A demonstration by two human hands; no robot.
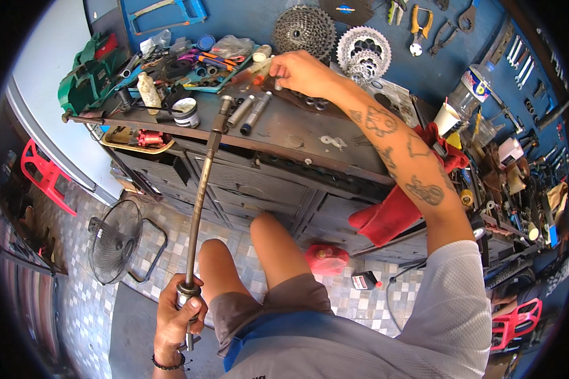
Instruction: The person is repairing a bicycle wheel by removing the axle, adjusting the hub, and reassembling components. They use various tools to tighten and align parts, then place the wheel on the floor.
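My left hand [180,309] is wrapped around the near end of a long metal rod tool [199,205]. The rod slants up and away, with a thicker collar at my grip, a small crossbar below it and a stepped dark head by the bench's front edge. My right hand [303,77] reaches across to the back of the workbench [284,136], fingers pinched together low over the top. What they hold, if anything, is too small or hidden to name. Beside those fingers lies an orange-tipped tool [259,79]. Two metal cylinders [256,114] lie nearer on the bench.
A bottle [148,93], a white tub [185,112] and a tool-filled tray [218,79] stand left. Bicycle cassettes [305,31] are at the back. A red cloth [385,218] hangs over the right edge. On the floor are a fan [116,242] and a red bag [327,259].
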